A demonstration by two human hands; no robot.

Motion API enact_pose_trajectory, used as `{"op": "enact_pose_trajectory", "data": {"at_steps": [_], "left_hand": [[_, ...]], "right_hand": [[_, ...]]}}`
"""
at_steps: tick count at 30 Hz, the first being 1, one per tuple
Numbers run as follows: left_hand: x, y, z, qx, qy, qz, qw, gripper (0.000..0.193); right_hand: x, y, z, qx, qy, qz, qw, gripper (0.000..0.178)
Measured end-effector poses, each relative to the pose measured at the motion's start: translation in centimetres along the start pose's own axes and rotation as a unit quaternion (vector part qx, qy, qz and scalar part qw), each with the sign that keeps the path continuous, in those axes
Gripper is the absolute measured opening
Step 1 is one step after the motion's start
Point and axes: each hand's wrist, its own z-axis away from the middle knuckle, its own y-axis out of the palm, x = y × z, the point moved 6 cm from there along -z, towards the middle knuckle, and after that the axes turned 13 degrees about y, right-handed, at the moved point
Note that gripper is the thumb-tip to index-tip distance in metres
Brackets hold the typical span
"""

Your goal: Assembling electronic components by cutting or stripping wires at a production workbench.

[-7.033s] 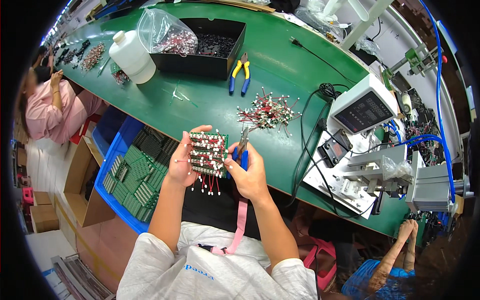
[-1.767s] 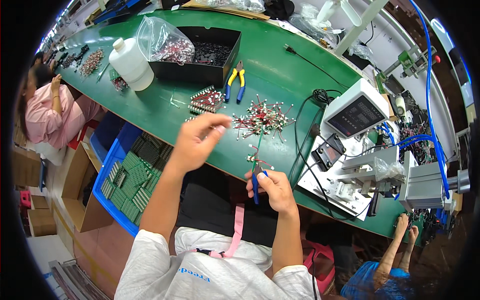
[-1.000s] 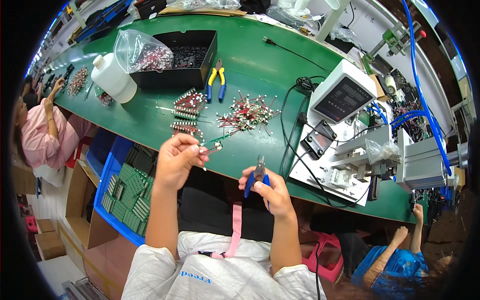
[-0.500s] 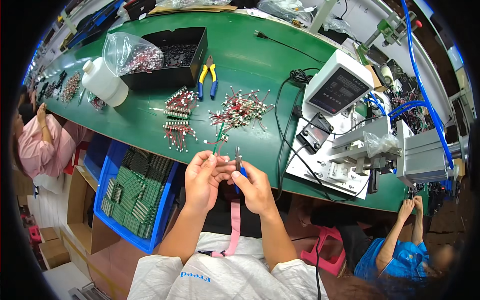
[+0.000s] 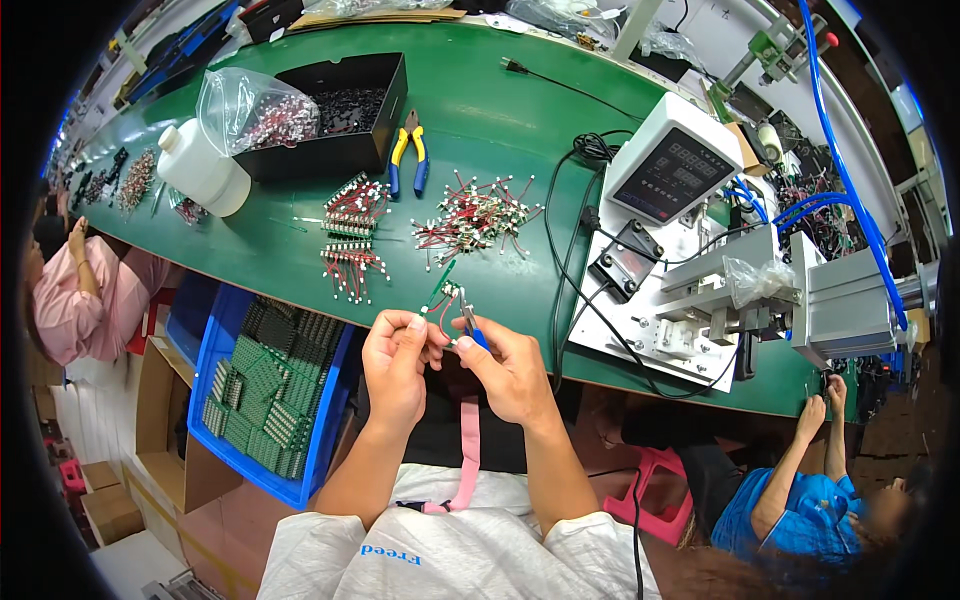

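Between its thumb and fingers, my left hand point(image 5: 397, 365) pinches a small wired circuit board piece, with a thin green strip point(image 5: 437, 285) standing up from the fingertips. A small white-and-metal part and thin red wires hang at the strip's right side. My right hand point(image 5: 512, 378) is closed round blue-handled pliers point(image 5: 478, 336), whose jaws point up beside that part. Whether the jaws touch it is too small to tell. Just beyond my hands lies a pile of red-wired connectors point(image 5: 478, 218). Left of it, wired green boards point(image 5: 350, 225) lie in rows.
Yellow-and-blue pliers point(image 5: 408, 155) lie near a black box point(image 5: 390, 125) with a bag of parts. A white bottle point(image 5: 205, 172) stands left. On the right are a display unit point(image 5: 672, 165) and press point(image 5: 690, 330). A blue bin point(image 5: 300, 490) holds boards. Two people sit nearby.
The pliers have tilted and moved left, so their jaws are now right beside the small part on the board. The hands have come slightly closer together.
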Motion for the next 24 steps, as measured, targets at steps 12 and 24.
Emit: {"op": "enact_pose_trajectory", "data": {"at_steps": [12,24], "left_hand": [[0.1,-0.5,0.0,0.002,-0.013,-0.010,1.000,0.006],[1.5,0.0,0.1,0.039,-0.130,0.170,0.976,0.008]], "right_hand": [[-0.9,-0.2,-0.2,0.034,0.034,-0.013,0.999,0.025],[-2.4,0.0,-0.7,0.098,0.068,-0.087,0.989,0.024]]}}
